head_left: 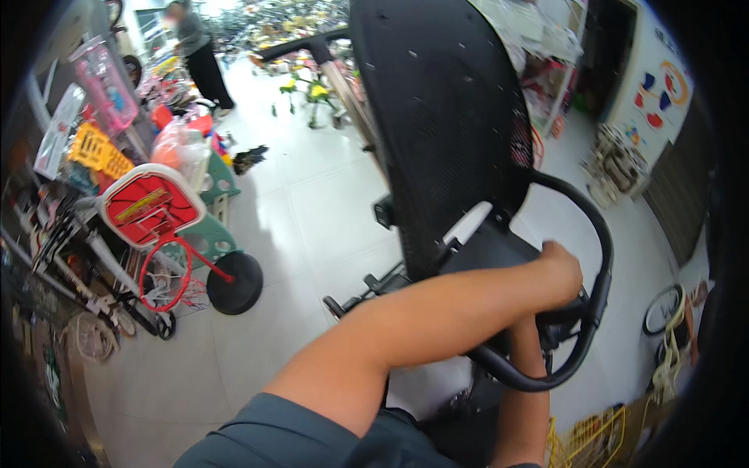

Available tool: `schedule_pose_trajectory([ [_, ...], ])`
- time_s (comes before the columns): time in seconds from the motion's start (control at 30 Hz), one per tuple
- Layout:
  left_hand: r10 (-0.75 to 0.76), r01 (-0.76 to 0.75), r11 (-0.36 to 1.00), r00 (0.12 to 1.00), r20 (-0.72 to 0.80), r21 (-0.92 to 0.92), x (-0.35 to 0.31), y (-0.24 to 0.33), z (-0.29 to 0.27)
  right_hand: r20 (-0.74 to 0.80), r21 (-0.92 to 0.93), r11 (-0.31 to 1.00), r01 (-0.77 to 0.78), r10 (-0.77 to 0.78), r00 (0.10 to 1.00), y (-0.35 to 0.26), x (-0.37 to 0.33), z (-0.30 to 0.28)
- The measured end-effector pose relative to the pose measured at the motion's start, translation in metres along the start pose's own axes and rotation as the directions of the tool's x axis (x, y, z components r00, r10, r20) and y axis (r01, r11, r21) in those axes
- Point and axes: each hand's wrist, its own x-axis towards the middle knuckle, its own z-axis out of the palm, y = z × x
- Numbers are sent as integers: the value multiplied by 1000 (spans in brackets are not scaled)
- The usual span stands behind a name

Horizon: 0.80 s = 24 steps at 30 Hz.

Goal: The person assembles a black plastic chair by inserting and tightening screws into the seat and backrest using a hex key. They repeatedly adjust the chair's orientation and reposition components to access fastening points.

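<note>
Working at the black seat [499,246], left hand [563,273] curled, right hand hidden, grips impossible to tell, with backrest [452,117] and curved bar [602,242] apparently attached, remainder unclear.

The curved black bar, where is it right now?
In the head view, the curved black bar is right of centre, looping out from the tall black backrest and passing to the right of the left hand.

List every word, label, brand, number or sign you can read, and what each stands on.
Red board: slanted lettering on yellow, too blurred to read.
Orange sign: dark characters, too blurred.
White panel: characters near its top, too blurred.
Black seat: no text seen.
</note>
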Motion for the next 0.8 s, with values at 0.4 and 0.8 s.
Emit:
schedule_pose_trajectory([
  [0.4, -232, -252, 967, -806, -545, -39, -307, -42, -21, 47, -955, 276, 112, -232, 972, -147, -46, 95],
  [0.8, -407, -460, 721, 324, -854, -518, -229, 44, 225, 62, -982, 160, 96, -209, 976, -137, -49, 91],
])
